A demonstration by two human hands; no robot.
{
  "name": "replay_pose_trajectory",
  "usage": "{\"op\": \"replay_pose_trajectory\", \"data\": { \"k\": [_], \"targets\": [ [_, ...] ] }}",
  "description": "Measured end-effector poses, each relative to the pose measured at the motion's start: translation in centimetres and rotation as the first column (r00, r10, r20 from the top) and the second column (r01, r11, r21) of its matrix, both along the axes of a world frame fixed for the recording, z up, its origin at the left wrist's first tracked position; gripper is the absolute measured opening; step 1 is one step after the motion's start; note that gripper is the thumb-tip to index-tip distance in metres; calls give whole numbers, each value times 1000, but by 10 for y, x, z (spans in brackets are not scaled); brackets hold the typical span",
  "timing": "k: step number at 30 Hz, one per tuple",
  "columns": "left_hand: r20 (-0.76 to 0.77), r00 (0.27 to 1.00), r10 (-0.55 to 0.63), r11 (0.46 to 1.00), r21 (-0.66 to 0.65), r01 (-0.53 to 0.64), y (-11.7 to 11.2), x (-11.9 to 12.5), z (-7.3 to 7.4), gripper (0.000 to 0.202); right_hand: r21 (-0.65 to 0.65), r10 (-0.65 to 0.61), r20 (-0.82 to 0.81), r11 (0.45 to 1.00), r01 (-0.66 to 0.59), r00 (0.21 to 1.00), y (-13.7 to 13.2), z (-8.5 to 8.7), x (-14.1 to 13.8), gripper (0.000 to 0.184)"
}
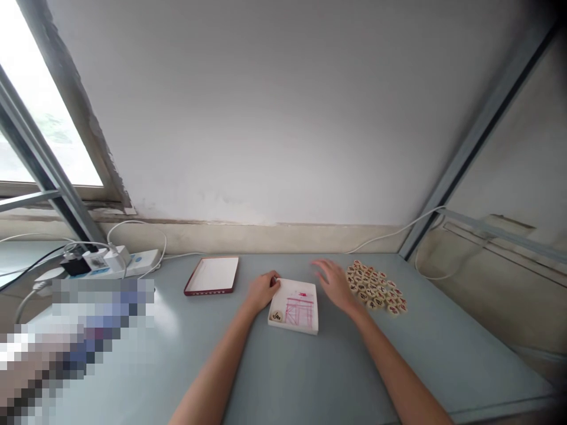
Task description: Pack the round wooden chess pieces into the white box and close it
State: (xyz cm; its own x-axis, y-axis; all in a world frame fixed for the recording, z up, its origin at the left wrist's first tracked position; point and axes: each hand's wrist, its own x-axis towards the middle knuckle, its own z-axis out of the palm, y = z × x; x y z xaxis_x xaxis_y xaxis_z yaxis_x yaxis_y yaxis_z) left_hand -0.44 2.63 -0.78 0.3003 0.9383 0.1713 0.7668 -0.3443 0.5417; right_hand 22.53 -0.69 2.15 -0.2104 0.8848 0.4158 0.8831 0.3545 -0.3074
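A white shallow box (295, 309) with red printed lines inside lies on the grey table. One round game piece (277, 316) sits in its near left corner. My left hand (262, 289) rests at the box's far left corner, fingers curled against its edge. Just right of the box my right hand (333, 282) hovers with fingers stretched out and nothing in it, slightly blurred. A pile of several round cream game pieces (375, 288) with red and black marks lies just right of that hand.
A red-rimmed box lid (212, 275) lies upside down to the left. A white power strip (116, 260) with plugs and cables sits at the back left by the window. A white cable (390, 233) runs along the back wall. A blurred patch covers the near left.
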Motion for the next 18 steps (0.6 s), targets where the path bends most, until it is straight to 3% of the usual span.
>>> {"op": "replay_pose_trajectory", "data": {
  "k": [1,3,4,6,14,18],
  "targets": [
    [2,1000,1,1000,1,-1,0,0,0,22,-80,164,-58,982,-168,985,-7,7,-16,30],
    [10,1000,3,1000,4,-3,-1,0,0,22,-251,445,-122,851,-462,887,-21,16,-46,27],
    [16,1000,2,1000,6,-2,-1,0,0,22,-307,529,-135,782,-543,838,-27,18,-58,26],
    [29,1000,0,1000,6,0,-1,0,0,23,-358,589,-160,713,-603,792,-35,17,-74,23],
    [25,1000,11,1000,-28,-10,-1,1,3,22,-308,502,-173,789,-531,847,-39,2,-77,20],
    [24,1000,13,999,-31,-12,-2,1,5,24,-252,450,-182,838,-484,874,-34,4,-70,18]
  ]
}}
